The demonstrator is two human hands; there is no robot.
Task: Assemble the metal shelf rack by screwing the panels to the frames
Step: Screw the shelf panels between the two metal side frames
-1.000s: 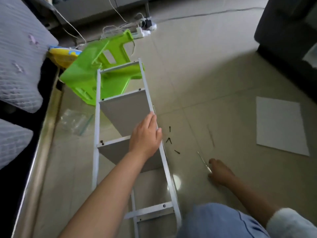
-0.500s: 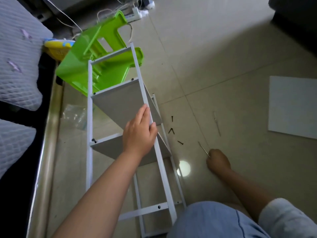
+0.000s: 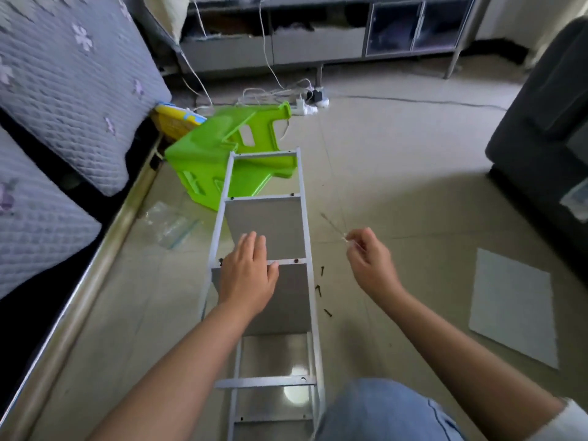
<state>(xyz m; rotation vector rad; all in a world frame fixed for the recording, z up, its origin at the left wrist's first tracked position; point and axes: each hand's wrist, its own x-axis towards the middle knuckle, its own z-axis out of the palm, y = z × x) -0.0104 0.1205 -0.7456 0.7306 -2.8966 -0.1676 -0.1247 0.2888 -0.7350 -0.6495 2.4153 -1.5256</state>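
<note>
Head view is showing the white metal rack (image 3: pixel 306 237) lying on the tiled floor (image 3: pixel 397 173), long axis running away from the person. Left hand (image 3: pixel 248 275) is pressing flat, fingers straight, on a smooth grey panel (image 3: pixel 270 218). Right hand (image 3: pixel 370 262) is pinching a thin tool (image 3: pixel 334 226); black screws (image 3: pixel 319 289) are lying just below it, nearer this hand.
</note>
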